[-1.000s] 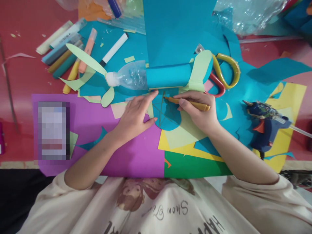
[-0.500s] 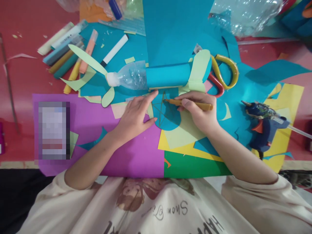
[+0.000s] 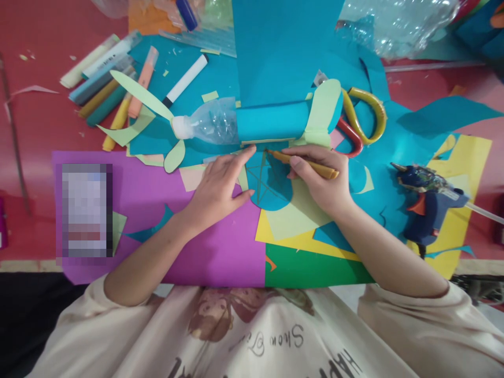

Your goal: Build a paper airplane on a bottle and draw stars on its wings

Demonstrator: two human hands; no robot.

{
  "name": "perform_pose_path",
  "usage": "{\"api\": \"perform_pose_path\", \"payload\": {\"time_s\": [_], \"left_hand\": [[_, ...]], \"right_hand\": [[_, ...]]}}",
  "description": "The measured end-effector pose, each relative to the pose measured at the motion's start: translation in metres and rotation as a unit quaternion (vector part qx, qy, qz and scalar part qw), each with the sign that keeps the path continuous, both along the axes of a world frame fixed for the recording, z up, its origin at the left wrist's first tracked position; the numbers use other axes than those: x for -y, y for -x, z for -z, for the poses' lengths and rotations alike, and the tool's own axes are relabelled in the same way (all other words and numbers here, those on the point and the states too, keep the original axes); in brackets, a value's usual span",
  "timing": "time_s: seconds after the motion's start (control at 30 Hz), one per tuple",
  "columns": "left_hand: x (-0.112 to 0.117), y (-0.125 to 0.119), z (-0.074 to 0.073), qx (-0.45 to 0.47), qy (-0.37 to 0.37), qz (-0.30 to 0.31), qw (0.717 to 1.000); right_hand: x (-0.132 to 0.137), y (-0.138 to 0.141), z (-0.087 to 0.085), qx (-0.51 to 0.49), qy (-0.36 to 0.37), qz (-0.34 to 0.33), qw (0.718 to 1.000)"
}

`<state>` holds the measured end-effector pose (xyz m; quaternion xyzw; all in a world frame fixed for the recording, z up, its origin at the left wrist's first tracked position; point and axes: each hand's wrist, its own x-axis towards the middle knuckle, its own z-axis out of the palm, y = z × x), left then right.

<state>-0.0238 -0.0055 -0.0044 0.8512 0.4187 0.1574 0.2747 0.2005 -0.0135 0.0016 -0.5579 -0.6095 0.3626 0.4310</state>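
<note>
My right hand is closed round a mustard-coloured marker. The marker's tip touches the upper part of a rounded blue paper piece, on which a star outline is drawn. My left hand lies with fingers stretched out at the left edge of that piece, its fingertips just below the bottle. Just beyond both hands lies a plastic bottle on its side, its body wrapped in blue paper. Pale green paper blades are at its cap, and pale green fins at its other end.
Several markers lie at the upper left, with a white marker nearer the bottle. Yellow-and-red-handled scissors rest to the right. A glue gun lies at the far right, a blurred-out phone at the left. Paper scraps surround my hands.
My right hand has shifted the marker tip slightly up toward the star's top point. The marker's back end has tilted a little. My left hand has stayed in place.
</note>
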Motion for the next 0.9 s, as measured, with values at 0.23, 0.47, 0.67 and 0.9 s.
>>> {"api": "perform_pose_path", "payload": {"time_s": [0.23, 0.47, 0.67, 0.9], "left_hand": [[0.0001, 0.0007, 0.0014, 0.001, -0.007, 0.003, 1.000], [0.0001, 0.0008, 0.0016, 0.005, -0.004, -0.002, 1.000], [0.0002, 0.0002, 0.0010, 0.003, 0.001, -0.007, 1.000], [0.0003, 0.0014, 0.0043, 0.011, -0.029, 0.007, 0.999]], "right_hand": [[0.0003, -0.0008, -0.0026, 0.022, 0.016, -0.015, 1.000], [-0.0009, -0.0015, -0.0043, 0.025, 0.017, -0.012, 0.999], [-0.0014, -0.0035, -0.0049, 0.040, 0.030, -0.024, 0.998], [0.0004, -0.0036, -0.0025, 0.018, 0.003, 0.002, 1.000]]}}
